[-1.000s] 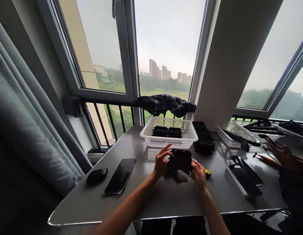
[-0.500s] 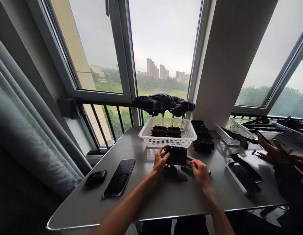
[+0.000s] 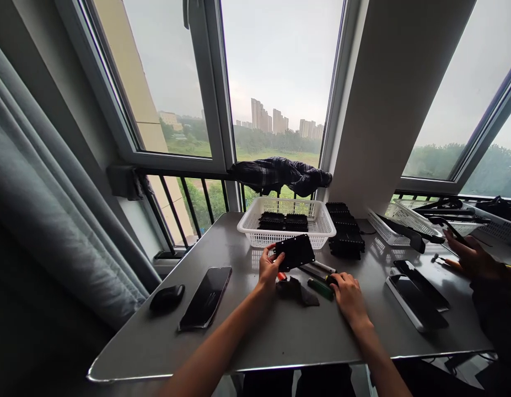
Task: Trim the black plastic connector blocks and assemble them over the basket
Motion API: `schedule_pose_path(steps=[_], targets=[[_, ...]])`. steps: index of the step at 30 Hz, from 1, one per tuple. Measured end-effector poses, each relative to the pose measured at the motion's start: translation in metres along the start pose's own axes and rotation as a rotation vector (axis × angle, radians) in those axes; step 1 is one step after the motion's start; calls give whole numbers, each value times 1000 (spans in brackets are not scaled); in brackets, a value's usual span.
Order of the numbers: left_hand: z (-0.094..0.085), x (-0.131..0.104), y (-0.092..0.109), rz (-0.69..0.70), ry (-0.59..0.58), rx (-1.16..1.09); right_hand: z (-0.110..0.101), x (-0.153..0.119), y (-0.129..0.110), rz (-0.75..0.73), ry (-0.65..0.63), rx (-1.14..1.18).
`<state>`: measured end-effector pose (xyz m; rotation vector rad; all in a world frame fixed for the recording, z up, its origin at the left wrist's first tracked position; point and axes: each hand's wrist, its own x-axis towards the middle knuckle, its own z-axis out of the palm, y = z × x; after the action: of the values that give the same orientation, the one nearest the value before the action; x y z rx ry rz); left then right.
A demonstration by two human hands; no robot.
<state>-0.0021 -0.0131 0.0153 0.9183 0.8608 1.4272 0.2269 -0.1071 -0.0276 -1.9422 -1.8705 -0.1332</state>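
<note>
My left hand (image 3: 270, 267) grips a flat black rectangular panel (image 3: 295, 252) by its left edge, thumb on the face. Small holes run along the panel's rim, and it is tilted, raised above the table. My right hand (image 3: 349, 293) has its fingers curled over a tool with a black-and-yellow handle (image 3: 331, 279) lying on the table; the fingers partly hide it. Beside it are a green handle-like piece (image 3: 320, 288) and a pale, slim rod (image 3: 323, 267). Under the panel lie a crumpled dark scrap (image 3: 299, 292) and a small orange-red item (image 3: 281, 276).
A white basket (image 3: 249, 227) holding black parts stands behind the panel. More black parts (image 3: 346, 231) are stacked to its right. A phone (image 3: 205, 298) and a mouse (image 3: 167, 298) lie left; phone-like devices (image 3: 418, 300) lie right. Another person's hand (image 3: 474, 256) works at far right.
The panel has turned, its right side now higher, and risen slightly. My right hand has moved a little to the right, opening from a pinch to curled fingers over the tool handle.
</note>
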Motion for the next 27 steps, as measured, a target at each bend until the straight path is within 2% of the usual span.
schedule_pose_path(steps=[4,9,12,15,17,20,22,23,25,27], targets=[[-2,2,-1,3,-19,-29,-7,-5,1,-15,23,5],[-4,4,2,59,-19,-101,-19,-32,9,32,29,97],[-5,5,4,81,-23,-115,-32,-52,20,175,11,196],[-5,5,4,78,-13,-92,-46,-68,25,338,25,406],[-5,5,2,70,-12,-62,-54,-70,22,398,107,580],[-4,4,-2,65,-22,-7,-61,-51,7,346,351,890],[-4,4,-4,68,-28,25,-65,-25,-6,258,464,1039],[-4,4,-5,69,-30,38,-66,-8,-13,219,482,1072],[-5,4,-7,72,-39,58,-65,26,-25,118,340,1086],[-6,6,-7,98,-49,78,-60,56,-36,86,214,1013]])
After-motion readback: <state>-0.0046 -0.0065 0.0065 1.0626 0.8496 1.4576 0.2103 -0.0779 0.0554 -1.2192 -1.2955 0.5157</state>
